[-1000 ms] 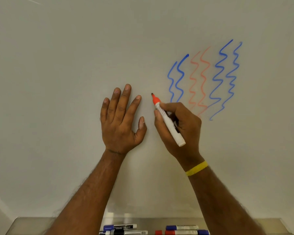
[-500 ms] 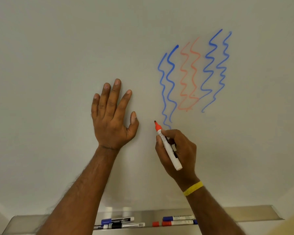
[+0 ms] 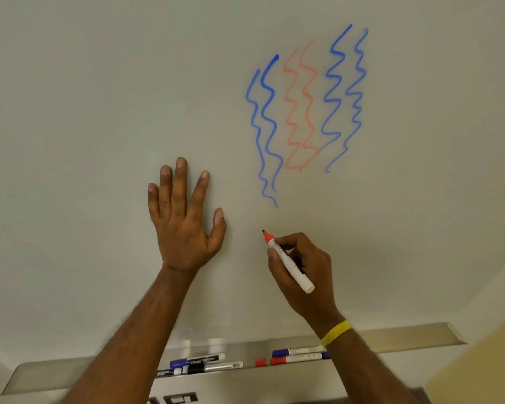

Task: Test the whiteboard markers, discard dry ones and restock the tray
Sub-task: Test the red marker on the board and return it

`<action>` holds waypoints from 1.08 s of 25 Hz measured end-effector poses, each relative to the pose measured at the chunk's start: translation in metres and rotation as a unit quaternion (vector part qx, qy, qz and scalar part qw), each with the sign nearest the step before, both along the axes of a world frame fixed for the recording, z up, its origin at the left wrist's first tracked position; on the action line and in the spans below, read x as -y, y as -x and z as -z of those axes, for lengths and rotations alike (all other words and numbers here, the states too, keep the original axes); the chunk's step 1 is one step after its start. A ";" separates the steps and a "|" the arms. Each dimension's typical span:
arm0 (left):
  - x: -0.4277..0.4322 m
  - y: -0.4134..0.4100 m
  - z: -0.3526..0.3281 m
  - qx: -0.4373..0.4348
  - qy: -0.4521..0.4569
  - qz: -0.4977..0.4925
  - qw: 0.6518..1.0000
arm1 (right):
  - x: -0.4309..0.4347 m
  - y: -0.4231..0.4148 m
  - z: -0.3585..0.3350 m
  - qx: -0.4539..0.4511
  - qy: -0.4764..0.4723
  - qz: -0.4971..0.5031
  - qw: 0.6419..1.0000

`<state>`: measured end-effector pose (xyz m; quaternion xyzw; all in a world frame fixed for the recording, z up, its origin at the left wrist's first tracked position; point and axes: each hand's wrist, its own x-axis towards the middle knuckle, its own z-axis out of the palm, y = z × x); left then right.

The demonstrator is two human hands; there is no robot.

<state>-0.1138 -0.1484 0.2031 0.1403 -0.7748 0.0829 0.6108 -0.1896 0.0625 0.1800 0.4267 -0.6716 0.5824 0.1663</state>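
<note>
The whiteboard (image 3: pixel 99 97) filled most of the view and carried three pairs of test squiggles: blue (image 3: pixel 264 126), faint orange-red (image 3: pixel 301 106), and blue (image 3: pixel 344 94). The pale orange lines suggested a marker running dry. Below it, the metal tray (image 3: pixel 405 335) held several capped markers (image 3: pixel 296 355), blue, red and black. The left hand (image 3: pixel 184 225) lay flat on the board, its grip spread and empty. The right hand (image 3: pixel 306 275) had its grip pinched around an uncapped orange marker (image 3: pixel 289 262), tip just below the squiggles, contact uncertain. Testing appeared partly done; sorting, discarding and restocking remained.
</note>
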 end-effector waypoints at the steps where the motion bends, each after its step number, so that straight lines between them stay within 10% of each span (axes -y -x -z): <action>1: -0.005 -0.003 0.014 0.020 -0.011 0.006 1.000 | -0.003 0.001 0.003 0.026 0.007 -0.006 1.000; 11: -0.080 -0.030 0.151 0.245 -0.106 0.103 0.958 | -0.059 0.001 0.069 0.224 -0.020 -0.044 0.973; 18: -0.105 -0.036 0.231 0.495 -0.162 0.131 0.844 | -0.096 0.001 0.143 0.310 -0.093 -0.013 0.946; 27: -0.110 -0.027 0.280 0.609 -0.283 0.133 0.729 | -0.130 -0.010 0.196 0.356 -0.179 -0.002 0.917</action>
